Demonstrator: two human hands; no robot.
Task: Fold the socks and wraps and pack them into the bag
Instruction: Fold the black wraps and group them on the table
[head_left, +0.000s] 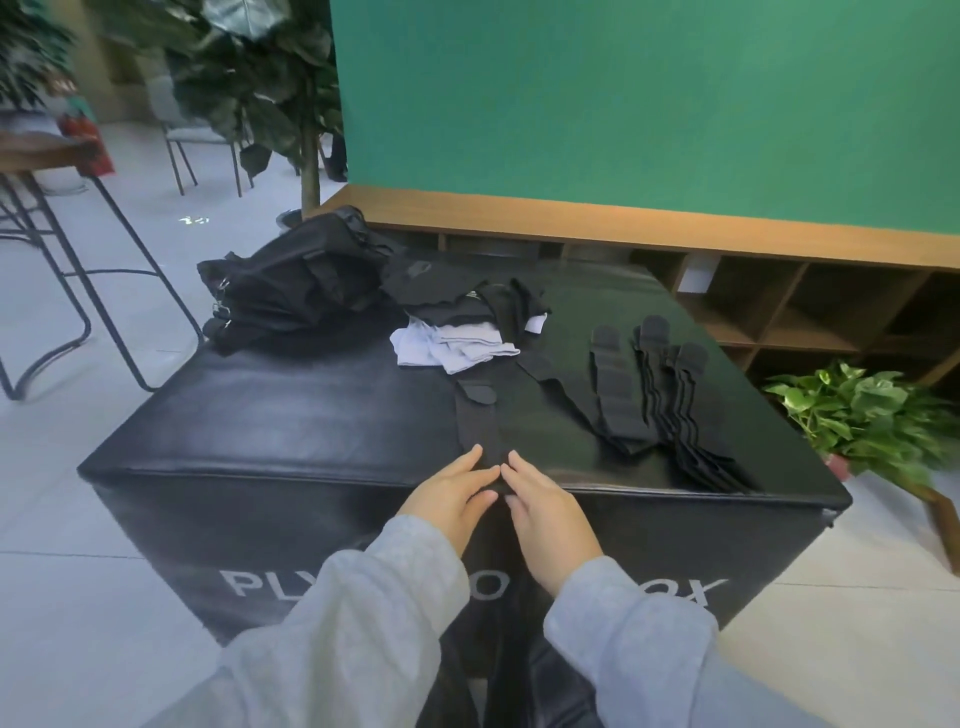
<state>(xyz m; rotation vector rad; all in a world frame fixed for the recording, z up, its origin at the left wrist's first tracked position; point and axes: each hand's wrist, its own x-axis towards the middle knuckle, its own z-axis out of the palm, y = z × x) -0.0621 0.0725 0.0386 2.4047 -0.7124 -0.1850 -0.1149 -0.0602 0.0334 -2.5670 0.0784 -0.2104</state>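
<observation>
A green wall (649, 104) stands far beyond both hands, with a wooden shelf unit (779, 291) running along its foot. The black padded box (311, 415) serves as the desk, its near edge right under the hands and white lettering on the side below them. The black bag (291, 291) lies slumped at the desk's far left corner, well beyond and to the left of the left hand. A heap of dark clothing (457, 296) sits just right of the bag, and the white socks (447, 345) lie against its near side, straight ahead of the hands. To the right of the right hand and farther back, several black wraps (649, 395) lie spread side by side. One long black wrap (478, 421) runs from near the socks down to the desk's near edge and hangs over it between the two hands. The left hand (452, 501) presses on this wrap from its left side, its grip wide with the fingers nearly straight. The right hand (545, 514) presses from the right side, its grip likewise wide with straight fingers, fingertips almost touching those of the left. A leafy potted plant (862, 410) stands on the floor to the far right of the right hand.
</observation>
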